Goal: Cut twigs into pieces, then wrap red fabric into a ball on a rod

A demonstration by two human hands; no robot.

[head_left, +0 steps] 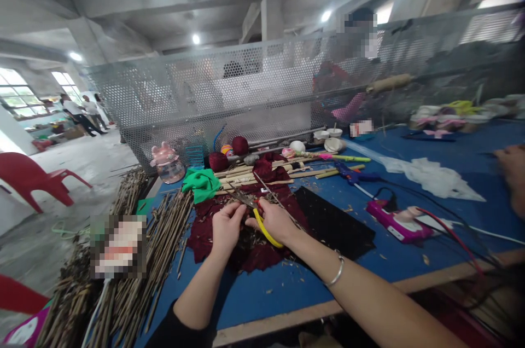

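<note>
My right hand grips yellow-handled scissors whose blades point up left toward a thin twig. My left hand pinches that twig just left of the blades. Both hands hover over a dark red cloth spread on the blue table. Small wood scraps lie on the cloth under the hands. A silver bangle circles my right wrist.
A heap of long twigs lies at the left edge. Behind the cloth are a green cloth, dark red yarn balls, wooden sticks and a pink bottle. A black sheet, a pink device with cables and another person's hand are right. A perforated metal screen closes the back.
</note>
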